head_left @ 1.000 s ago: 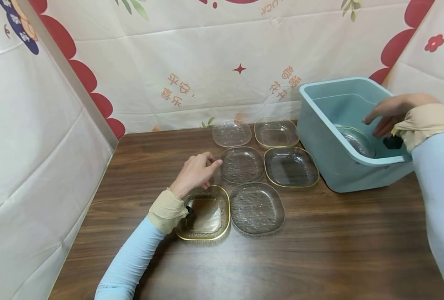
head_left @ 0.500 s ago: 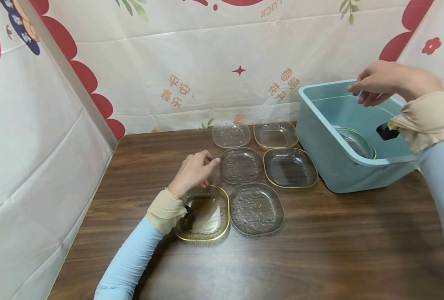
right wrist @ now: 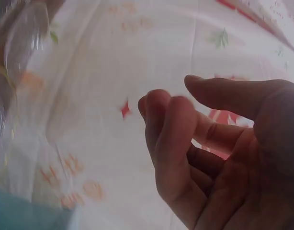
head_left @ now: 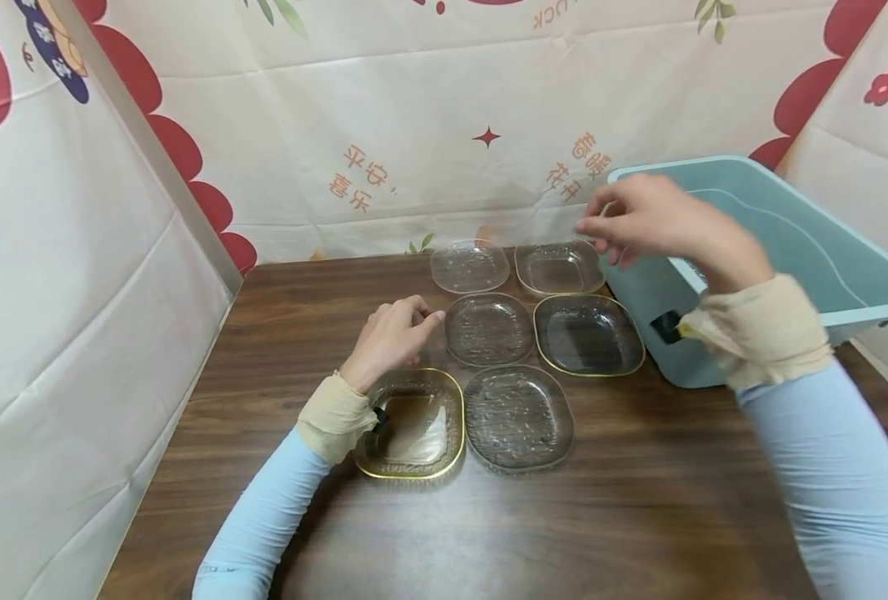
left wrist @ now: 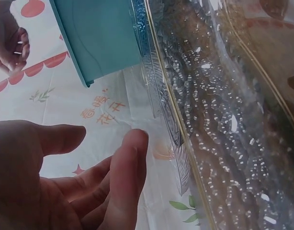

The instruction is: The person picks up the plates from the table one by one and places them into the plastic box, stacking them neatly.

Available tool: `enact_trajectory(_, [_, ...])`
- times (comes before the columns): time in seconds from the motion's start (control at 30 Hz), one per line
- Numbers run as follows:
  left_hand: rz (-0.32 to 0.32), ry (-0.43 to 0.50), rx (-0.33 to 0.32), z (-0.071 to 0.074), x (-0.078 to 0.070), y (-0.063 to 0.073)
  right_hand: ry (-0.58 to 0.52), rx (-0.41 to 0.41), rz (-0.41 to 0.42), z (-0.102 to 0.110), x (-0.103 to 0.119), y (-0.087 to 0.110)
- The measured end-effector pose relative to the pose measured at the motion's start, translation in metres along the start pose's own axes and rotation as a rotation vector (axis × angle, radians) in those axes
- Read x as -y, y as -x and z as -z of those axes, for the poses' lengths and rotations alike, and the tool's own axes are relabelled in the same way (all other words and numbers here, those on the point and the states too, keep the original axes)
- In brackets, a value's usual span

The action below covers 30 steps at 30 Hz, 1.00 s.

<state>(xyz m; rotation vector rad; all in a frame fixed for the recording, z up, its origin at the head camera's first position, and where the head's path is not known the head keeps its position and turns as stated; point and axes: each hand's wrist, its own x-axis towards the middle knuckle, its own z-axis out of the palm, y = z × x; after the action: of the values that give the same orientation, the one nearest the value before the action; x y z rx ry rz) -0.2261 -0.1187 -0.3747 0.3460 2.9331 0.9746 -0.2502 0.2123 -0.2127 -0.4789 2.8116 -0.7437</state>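
My left hand point(head_left: 390, 340), fingers loosely bent and holding nothing, hovers over the far edge of an amber, gold-rimmed square glass dish point(head_left: 414, 427). Its fingertips are near a clear textured plate point(head_left: 489, 330). In the left wrist view, thumb and fingers are apart. Above the table beside the blue-green plastic bin point(head_left: 642, 321), my right hand point(head_left: 657, 218) is raised, with relaxed, curled fingers. The right wrist view shows nothing between that thumb and fingers. Nearest below it are a gold-rimmed clear dish point(head_left: 560, 268) and a gold-rimmed smoky dish point(head_left: 589, 335).
Another clear plate point(head_left: 470, 267) stands at the back, and a round textured plate point(head_left: 519, 418) lies in front. A white printed cloth point(head_left: 414, 117) hangs behind the wooden table point(head_left: 444, 542). My right forearm covers part of the bin.
My right hand has risen out of the bin and swung left over its near-left side, carrying nothing visible. My left hand and the dishes on the table stay about where they were.
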Motion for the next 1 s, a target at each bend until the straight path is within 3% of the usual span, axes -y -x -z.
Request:
enact_trajectory(0.27, [0.009,0.006,-0.010,0.002,0.000,-0.001,-0.109,0.037,0.065,-0.072,-0.002,-0.010])
enact_trajectory(0.47, [0.012,0.009,-0.019,0.002,0.000,-0.002,-0.148,0.078,0.077,-0.107,-0.018,-0.020])
enact_trajectory(0.83, [0.017,0.024,-0.032,0.005,0.002,-0.003,-0.187,0.087,0.097,-0.118,-0.028,-0.024])
enact_trajectory(1.0, [0.008,-0.008,-0.077,0.004,0.001,-0.005,-0.200,0.086,0.088,-0.117,-0.031,-0.024])
